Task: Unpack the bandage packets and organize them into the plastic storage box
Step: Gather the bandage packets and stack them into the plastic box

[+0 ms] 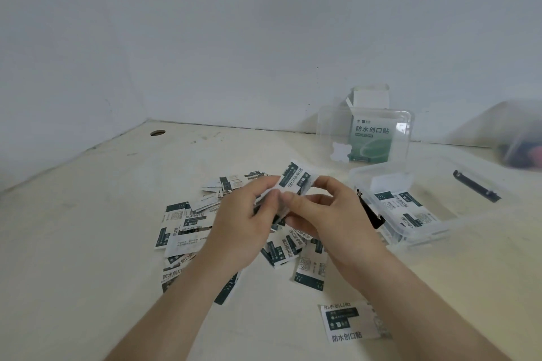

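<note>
My left hand and my right hand meet above the table, and both pinch a small stack of white-and-dark-green bandage packets that sticks up between the fingertips. Under and around the hands lies a loose pile of several packets. One single packet lies apart near the front. The clear plastic storage box stands open to the right of my right hand, with a few packets lying flat inside.
An opened green-and-white bandage carton stands behind a clear lid at the back right. A blurred plastic bag sits at the far right. The table meets grey walls at the back and left; a round hole is in its far left corner.
</note>
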